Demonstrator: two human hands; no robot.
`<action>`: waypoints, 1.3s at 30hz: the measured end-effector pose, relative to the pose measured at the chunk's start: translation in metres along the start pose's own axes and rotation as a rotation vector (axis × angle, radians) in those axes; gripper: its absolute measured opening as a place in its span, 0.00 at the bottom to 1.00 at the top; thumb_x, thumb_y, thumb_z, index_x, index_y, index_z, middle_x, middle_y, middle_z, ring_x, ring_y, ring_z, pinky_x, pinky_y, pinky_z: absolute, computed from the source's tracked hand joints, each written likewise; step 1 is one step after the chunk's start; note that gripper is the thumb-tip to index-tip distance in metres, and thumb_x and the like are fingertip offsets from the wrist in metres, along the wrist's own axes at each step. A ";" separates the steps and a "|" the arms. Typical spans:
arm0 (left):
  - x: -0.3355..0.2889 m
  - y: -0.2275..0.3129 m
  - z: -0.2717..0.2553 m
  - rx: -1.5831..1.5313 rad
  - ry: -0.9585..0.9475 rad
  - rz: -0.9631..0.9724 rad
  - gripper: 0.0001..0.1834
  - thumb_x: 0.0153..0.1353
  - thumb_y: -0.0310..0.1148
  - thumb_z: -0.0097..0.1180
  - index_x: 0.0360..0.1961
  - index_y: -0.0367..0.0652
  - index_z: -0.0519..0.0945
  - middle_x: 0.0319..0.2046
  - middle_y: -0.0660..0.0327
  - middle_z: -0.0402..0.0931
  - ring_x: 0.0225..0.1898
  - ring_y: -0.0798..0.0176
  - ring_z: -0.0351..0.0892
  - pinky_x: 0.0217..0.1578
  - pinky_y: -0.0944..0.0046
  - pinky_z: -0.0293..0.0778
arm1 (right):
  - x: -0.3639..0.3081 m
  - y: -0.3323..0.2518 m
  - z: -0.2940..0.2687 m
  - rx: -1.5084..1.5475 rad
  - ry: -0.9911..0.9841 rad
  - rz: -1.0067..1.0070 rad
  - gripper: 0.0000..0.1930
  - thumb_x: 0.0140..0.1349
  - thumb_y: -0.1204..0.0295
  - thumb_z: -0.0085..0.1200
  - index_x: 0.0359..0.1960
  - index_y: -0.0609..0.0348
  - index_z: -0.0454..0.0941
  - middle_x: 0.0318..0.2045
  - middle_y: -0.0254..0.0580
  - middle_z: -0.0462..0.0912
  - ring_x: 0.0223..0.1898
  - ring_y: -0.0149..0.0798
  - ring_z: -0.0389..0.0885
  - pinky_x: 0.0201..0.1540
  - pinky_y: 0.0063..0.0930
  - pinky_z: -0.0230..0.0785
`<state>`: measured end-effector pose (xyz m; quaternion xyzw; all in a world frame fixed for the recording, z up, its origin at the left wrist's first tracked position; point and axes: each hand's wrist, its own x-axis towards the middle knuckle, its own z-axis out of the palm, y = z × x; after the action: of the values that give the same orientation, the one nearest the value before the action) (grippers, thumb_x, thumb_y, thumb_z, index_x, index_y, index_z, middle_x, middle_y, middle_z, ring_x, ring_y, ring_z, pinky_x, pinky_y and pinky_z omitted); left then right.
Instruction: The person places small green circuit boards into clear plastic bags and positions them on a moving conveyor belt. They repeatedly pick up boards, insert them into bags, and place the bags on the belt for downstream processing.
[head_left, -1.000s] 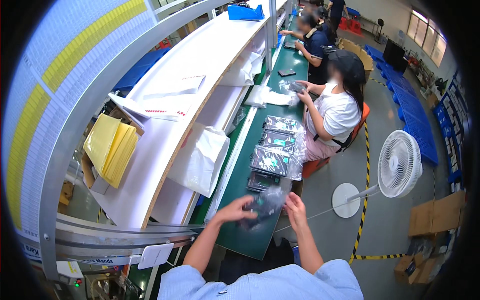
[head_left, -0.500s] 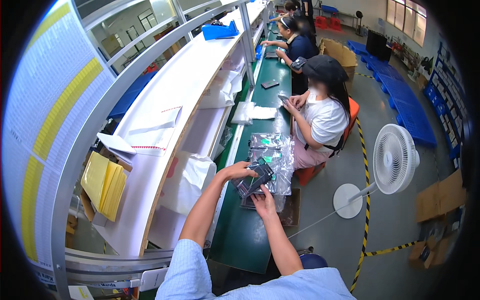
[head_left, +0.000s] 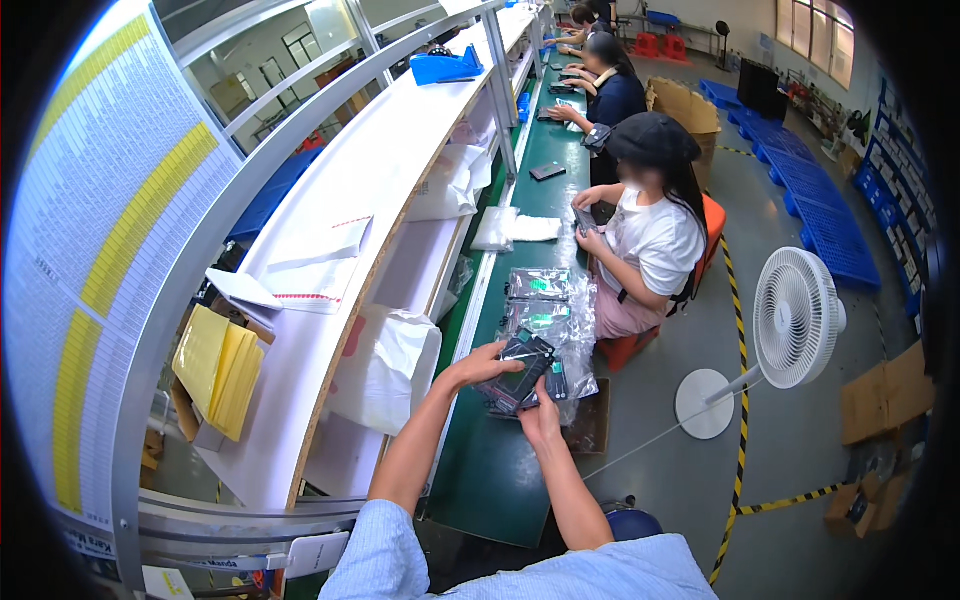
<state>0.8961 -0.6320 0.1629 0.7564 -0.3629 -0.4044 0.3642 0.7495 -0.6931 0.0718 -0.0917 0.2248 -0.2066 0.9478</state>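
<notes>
Both hands out over the green bench (head_left: 490, 470). Left hand (head_left: 482, 362) grips the top edge of a dark packet (head_left: 520, 372), fingers curled over it. Right hand (head_left: 540, 412) is under or behind the packet; its finger state can't be told. Packet is held just above the bench, touching the near end of a row of clear bagged packs (head_left: 540, 300). Looks mid-batch: several bagged, this one still in hand. Packet contents unreadable. Beyond, a seated worker (head_left: 650, 240) and a fan (head_left: 795, 320).
</notes>
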 end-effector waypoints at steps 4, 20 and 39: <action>-0.013 0.015 0.012 -0.109 -0.004 0.037 0.27 0.53 0.41 0.56 0.51 0.38 0.69 0.45 0.58 0.71 0.46 0.66 0.68 0.49 0.68 0.62 | -0.009 -0.017 -0.003 -0.038 -0.084 0.006 0.21 0.62 0.60 0.45 0.54 0.56 0.63 0.52 0.40 0.70 0.53 0.39 0.68 0.57 0.40 0.57; -0.032 -0.019 0.052 0.007 0.214 0.032 0.26 0.48 0.44 0.56 0.45 0.37 0.73 0.42 0.53 0.73 0.44 0.57 0.71 0.49 0.60 0.62 | -0.024 -0.028 -0.021 -0.129 -0.070 0.012 0.17 0.60 0.70 0.49 0.51 0.58 0.67 0.46 0.39 0.74 0.49 0.39 0.72 0.54 0.37 0.63; -0.358 -0.169 0.326 -1.971 0.205 0.254 0.37 0.40 0.36 0.61 0.55 0.36 0.66 0.50 0.49 0.70 0.50 0.50 0.72 0.53 0.48 0.65 | -0.277 0.034 0.023 -1.616 -0.766 0.085 0.15 0.56 0.69 0.56 0.39 0.70 0.74 0.24 0.42 0.77 0.23 0.31 0.74 0.28 0.23 0.68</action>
<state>0.5068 -0.3347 0.0115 0.1032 0.0897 -0.4159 0.8991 0.5471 -0.5404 0.1909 -0.7856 -0.0269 0.0947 0.6109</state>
